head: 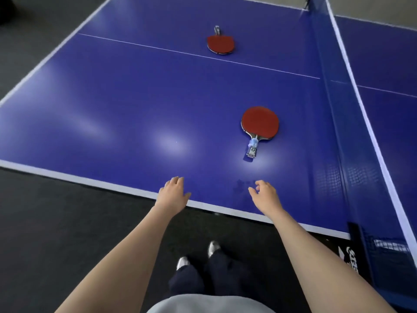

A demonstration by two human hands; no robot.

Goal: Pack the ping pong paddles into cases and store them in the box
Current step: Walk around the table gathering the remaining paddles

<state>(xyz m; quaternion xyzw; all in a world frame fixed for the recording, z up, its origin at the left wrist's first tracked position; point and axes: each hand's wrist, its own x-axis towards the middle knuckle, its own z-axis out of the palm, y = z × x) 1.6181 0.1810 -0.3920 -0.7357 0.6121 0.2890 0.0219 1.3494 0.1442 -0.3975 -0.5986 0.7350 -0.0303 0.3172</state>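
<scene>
Two red ping pong paddles lie flat on the blue table (pixel 112 109). The near paddle (pixel 260 122) lies right of centre, its taped handle pointing toward me. The far paddle (pixel 220 44) lies beyond the white centre line, handle pointing away. My left hand (pixel 173 191) hovers over the table's near edge, fingers relaxed and empty. My right hand (pixel 264 193) reaches over the table just short of the near paddle's handle, fingers loosely curled, holding nothing. No case or box is in view.
The blue net (pixel 334 114) with its white top band runs along the right side. Its post and clamp (pixel 356 236) sit at the near right corner. Dark carpet (pixel 45 222) lies below the table edge, where my shoes (pixel 213 248) stand.
</scene>
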